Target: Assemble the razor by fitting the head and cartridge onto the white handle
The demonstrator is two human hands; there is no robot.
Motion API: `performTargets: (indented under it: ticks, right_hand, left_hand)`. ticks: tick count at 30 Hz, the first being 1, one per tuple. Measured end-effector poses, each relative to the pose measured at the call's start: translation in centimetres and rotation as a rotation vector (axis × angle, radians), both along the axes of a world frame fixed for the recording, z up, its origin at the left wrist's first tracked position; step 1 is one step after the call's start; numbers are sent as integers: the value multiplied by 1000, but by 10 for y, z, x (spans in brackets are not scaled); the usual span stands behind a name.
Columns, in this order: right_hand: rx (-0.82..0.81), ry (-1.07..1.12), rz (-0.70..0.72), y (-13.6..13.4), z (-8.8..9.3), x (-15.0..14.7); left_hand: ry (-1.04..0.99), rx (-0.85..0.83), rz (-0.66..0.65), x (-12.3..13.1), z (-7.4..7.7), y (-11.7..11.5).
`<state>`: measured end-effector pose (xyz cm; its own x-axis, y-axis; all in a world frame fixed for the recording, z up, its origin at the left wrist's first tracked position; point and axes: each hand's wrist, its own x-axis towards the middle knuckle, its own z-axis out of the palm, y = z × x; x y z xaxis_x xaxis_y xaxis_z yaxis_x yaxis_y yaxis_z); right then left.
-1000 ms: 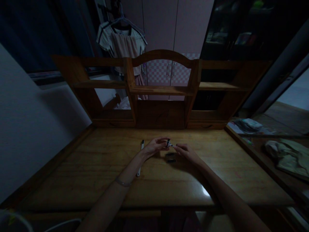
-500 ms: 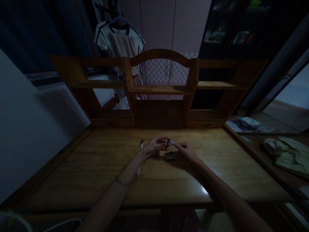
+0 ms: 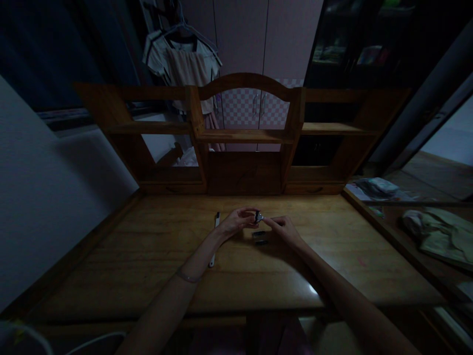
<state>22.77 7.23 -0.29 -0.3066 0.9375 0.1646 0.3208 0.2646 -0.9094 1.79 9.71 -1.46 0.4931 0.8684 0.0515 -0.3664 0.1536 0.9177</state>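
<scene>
Both my hands meet above the middle of a wooden desk (image 3: 148,256) in dim light. My left hand (image 3: 238,220) has its fingers curled around a small dark and shiny metal object (image 3: 258,216). Fingertips of my right hand (image 3: 284,228) pinch the same object from the right. Two small dark pieces (image 3: 260,237) lie on the desk just beneath the hands. A long thin white-tipped tool (image 3: 215,238) lies on the desk, partly under my left forearm.
A wooden shelf unit (image 3: 244,135) stands along the back of the desk. Clothes (image 3: 183,64) hang behind it, in front of a wardrobe. To the right, a lower surface holds cloth and papers (image 3: 436,231). A pale wall runs along the left.
Both hands stay together on the small object with only slight finger movement. The view has shifted a little.
</scene>
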Motion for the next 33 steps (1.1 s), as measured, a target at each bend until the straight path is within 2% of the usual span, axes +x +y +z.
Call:
performTargets:
  ticks: [7, 19, 33]
  right_hand:
    - [6, 20, 0, 1, -4, 1]
    - [-4, 4, 10, 0, 1, 0]
    - [81, -34, -9, -1, 3, 0]
  left_hand:
    - [-12, -4, -15, 0, 0, 0]
    - [-17, 3, -26, -1, -2, 1]
    - [8, -2, -9, -2, -4, 3]
